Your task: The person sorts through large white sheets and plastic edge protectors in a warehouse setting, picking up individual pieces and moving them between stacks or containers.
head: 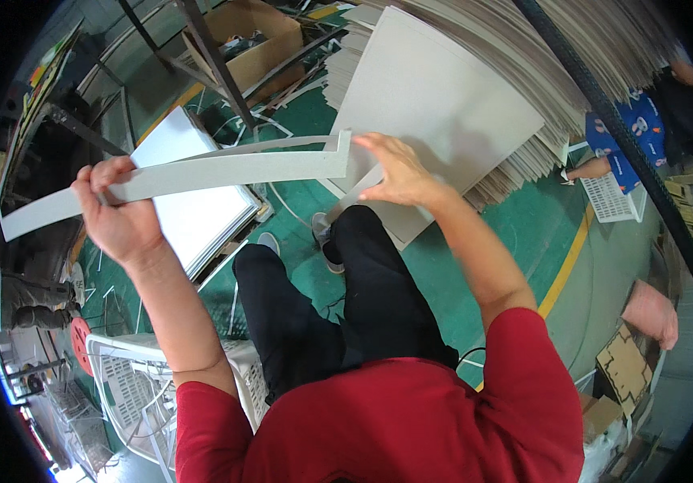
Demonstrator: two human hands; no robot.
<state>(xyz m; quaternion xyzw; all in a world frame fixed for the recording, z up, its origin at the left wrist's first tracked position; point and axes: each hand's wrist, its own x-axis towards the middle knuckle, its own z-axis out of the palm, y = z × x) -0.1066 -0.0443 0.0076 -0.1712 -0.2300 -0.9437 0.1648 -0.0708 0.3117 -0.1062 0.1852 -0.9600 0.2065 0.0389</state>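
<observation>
My left hand (120, 208) grips long, narrow pale strips (226, 172), apparently board or foam, that reach rightward and end in a short upturned piece. Fingers spread, my right hand (398, 172) is just right of that end. Another pale strip (355, 196) slants down from between its thumb and fingers; whether they press on it is unclear. Under and beyond my right hand lies a large grey-beige board (431, 102) on a stack. White sheets (183, 211) are piled below the strips, in front of my left hand.
Stacked boards (503, 36) rise at the top right. A cardboard box (274, 36) stands behind a dark metal frame (217, 54). A white plastic basket (126, 386) holding strips is at my left side. Another person (636, 139) is at the right, near a white crate (615, 196); someone's legs (35, 299) show far left.
</observation>
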